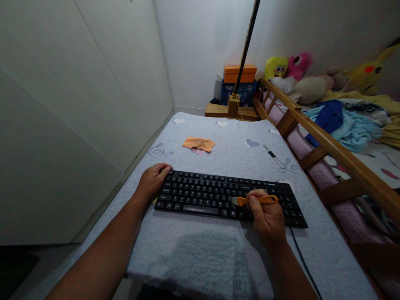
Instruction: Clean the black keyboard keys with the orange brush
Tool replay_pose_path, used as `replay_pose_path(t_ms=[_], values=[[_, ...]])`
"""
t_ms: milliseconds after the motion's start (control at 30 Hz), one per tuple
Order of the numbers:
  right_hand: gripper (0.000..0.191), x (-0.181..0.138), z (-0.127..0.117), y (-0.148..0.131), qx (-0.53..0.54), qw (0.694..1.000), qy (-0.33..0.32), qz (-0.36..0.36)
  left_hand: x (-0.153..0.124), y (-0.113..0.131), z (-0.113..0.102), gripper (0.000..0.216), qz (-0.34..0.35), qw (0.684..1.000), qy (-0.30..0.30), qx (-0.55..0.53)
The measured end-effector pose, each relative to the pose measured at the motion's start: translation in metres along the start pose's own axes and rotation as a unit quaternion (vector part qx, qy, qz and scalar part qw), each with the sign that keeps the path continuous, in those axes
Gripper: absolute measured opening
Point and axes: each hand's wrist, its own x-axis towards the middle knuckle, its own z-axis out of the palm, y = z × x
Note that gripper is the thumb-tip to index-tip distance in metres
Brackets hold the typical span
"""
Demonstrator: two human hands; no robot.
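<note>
A black computer keyboard [200, 193] lies on the quilted cloth, turned slightly, its right end nearer me. My left hand [153, 180] grips its upper left corner, fingers closed over the edge. In my right hand [267, 214] is a small brush with an orange handle [271, 199], pinched between thumb and fingers. Its pale bristles [234, 201] point left and meet the keys right of the middle. My right hand hides part of the keyboard's right side.
Beyond the keyboard lies an orange cloth [199, 144]. A thin metal tool with a black band [272, 154] rests to its right. A wooden rail [328, 148] runs along the right, and a pale cabinet [78, 104] stands left. The keyboard's cable [301, 254] trails toward me.
</note>
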Motion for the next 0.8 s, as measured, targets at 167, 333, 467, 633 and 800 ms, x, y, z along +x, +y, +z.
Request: replay_pose_path(t_ms=[167,333,467,633,800], values=[[0.026,-0.0020,-0.0054,0.0032,0.008,0.997,0.076,0.034,0.0002,-0.0003,-0.0002,0.039,-0.004,1.000,-0.001,0.011],[0.024,-0.0012,-0.0026,0.0064,-0.017,0.998,0.058,0.017,0.0008,-0.0025,0.0006,0.040,0.000,1.000,0.000,0.010],[0.025,0.0017,-0.0016,0.0040,-0.042,0.998,0.026,-0.027,0.0004,-0.0026,0.0007,0.040,0.001,1.000,-0.001,0.010],[0.027,0.0002,-0.0047,0.0029,-0.042,0.998,0.022,-0.031,0.0000,0.0002,0.0003,0.040,-0.002,1.000,-0.003,0.011],[0.026,-0.0007,-0.0044,0.0042,-0.032,0.999,0.040,-0.007,-0.0001,0.0018,-0.0002,0.040,-0.003,1.000,0.001,0.012]])
